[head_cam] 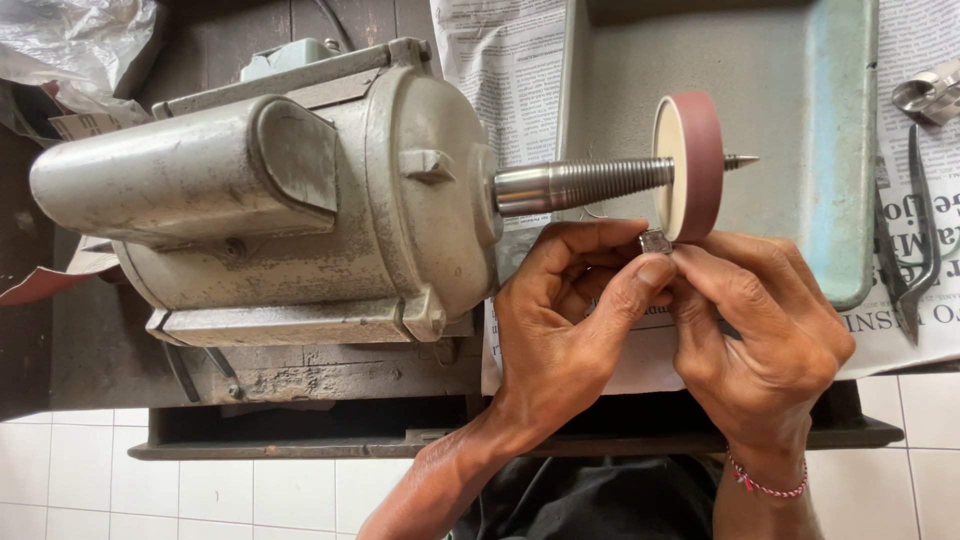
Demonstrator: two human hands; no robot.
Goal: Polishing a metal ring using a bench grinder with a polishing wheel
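Both hands pinch small metal piece (654, 241) just below red wheel (690, 166). Left hand (565, 320) and right hand (765, 330) each closed on it, fingertips meeting. Piece touching wheel's lower rim; spindle (585, 186) axis runs sideways from motor (270, 200). Hands equally near wheel.

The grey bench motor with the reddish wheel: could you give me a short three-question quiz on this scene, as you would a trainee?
1. True or false: the small silvery metal piece touches the rim of the reddish-brown round sanding wheel.
2. Which hands pinch the piece? A) left hand only B) right hand only C) both
3. Fill in: the wheel sits on a threaded, tapered ___ spindle sticking out of the grey metal motor.

Key: 1 true; 2 C; 3 metal. Beyond the wheel lies a pale blue-grey metal tray.
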